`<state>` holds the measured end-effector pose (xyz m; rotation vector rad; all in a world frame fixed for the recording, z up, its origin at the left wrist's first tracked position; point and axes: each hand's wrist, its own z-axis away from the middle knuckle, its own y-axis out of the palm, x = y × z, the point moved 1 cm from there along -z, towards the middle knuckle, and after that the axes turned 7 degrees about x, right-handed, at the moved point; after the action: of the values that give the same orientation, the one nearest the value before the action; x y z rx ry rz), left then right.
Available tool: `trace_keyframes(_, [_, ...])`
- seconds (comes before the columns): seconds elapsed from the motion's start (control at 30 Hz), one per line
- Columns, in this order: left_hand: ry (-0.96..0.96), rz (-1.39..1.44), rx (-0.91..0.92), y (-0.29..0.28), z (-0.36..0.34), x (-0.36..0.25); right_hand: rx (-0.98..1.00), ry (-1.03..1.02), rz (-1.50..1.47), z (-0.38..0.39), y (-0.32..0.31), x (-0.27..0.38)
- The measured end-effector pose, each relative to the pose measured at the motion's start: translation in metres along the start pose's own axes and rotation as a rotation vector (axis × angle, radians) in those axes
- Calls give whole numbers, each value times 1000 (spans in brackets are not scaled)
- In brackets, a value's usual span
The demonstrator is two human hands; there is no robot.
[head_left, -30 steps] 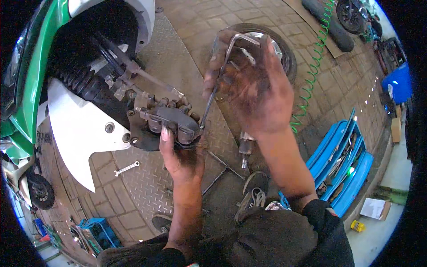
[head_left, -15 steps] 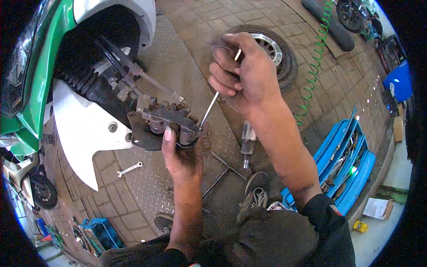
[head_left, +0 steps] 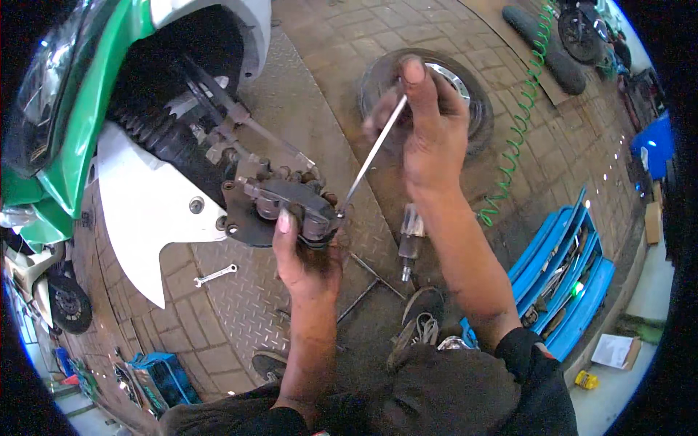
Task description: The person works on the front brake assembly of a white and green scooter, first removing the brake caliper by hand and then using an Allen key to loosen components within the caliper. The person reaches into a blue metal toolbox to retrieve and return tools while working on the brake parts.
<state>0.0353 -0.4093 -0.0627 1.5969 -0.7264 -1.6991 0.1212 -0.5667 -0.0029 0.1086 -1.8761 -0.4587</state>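
Note:
My left hand (head_left: 309, 265) is wrapped from below around a dark, greasy brake caliper (head_left: 294, 207), the thumb pressed on its near face. The caliper hangs beside the motorcycle's front fork, where a hose and bracket run up into the wheel well. My right hand (head_left: 429, 127) is raised above and to the right, holding the upper end of a long, thin metal rod tool (head_left: 376, 154). The rod slants down, and its lower tip meets the caliper's right end. Its top end is partly hidden, and some right fingers are smeared by motion.
The green and white motorcycle bodywork (head_left: 145, 211) stands at left. A spanner (head_left: 216, 275) lies on the metal plate's edge. Also on the floor are an air impact wrench (head_left: 411, 240), a T-handle wrench (head_left: 374, 280), a wheel (head_left: 374, 76), a coiled green hose (head_left: 516, 138) and a blue toolbox (head_left: 592, 291).
My right hand has turned its thumb upward and shifted slightly right, with the rod still meeting the caliper. The whole view has shifted slightly. My left hand keeps its hold.

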Motion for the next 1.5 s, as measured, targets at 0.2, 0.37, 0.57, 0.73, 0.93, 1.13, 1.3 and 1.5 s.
trace_keyframes(0.2, [23,-80,32,-2,-1,-1,35,-77,259,-5,-15,5])
trace_keyframes(0.37, [32,-50,24,-6,-6,8,136,198,-155,-3,-37,6])
trace_keyframes(0.57, [85,-169,-23,-8,-7,10,0,-299,900,2,-16,18])
trace_keyframes(0.73, [39,-105,4,-7,-6,9,48,-363,778,-1,-10,20])
trace_keyframes(0.93, [0,-61,9,-10,-6,7,210,297,-135,0,-21,22])
trace_keyframes(1.13, [25,-65,15,-7,-5,7,130,361,11,-11,-13,22])
trace_keyframes(1.3, [4,-78,11,-13,-5,8,58,292,166,-11,-4,25])
trace_keyframes(1.5, [10,12,43,-10,-5,3,182,287,-85,-4,-12,13])
